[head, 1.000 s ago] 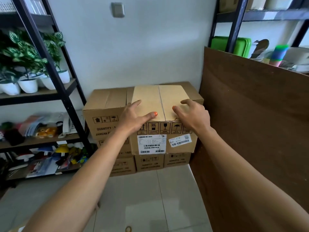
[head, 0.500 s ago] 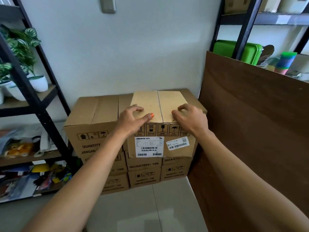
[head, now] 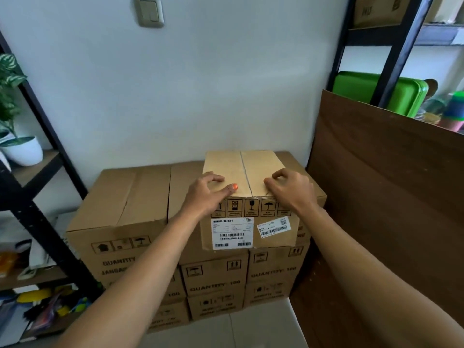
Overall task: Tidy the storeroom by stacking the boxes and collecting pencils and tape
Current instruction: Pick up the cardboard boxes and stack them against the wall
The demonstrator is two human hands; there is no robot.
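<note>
We see the box [head: 247, 197] atop the stack [head: 140, 222] by the wall; left hand [head: 206, 194] and right hand [head: 292, 190] rest curled fingers on its lid, grasping nothing.

Hands: 2, the left hand [head: 206, 197] and the right hand [head: 292, 190].
Cardboard boxes: 1 small labelled box [head: 247, 199] under both hands; 1 large box [head: 118, 212] left of the hands; at least 6 more box fronts in the stack [head: 216, 280] below the hands, full count hidden.
White labels [head: 232, 232] on the small box: 2.
Potted plant [head: 21, 149]: 1, far left.
Wall switch [head: 150, 11]: 1, above.
Brown board [head: 391, 197]: 1, right.
</note>
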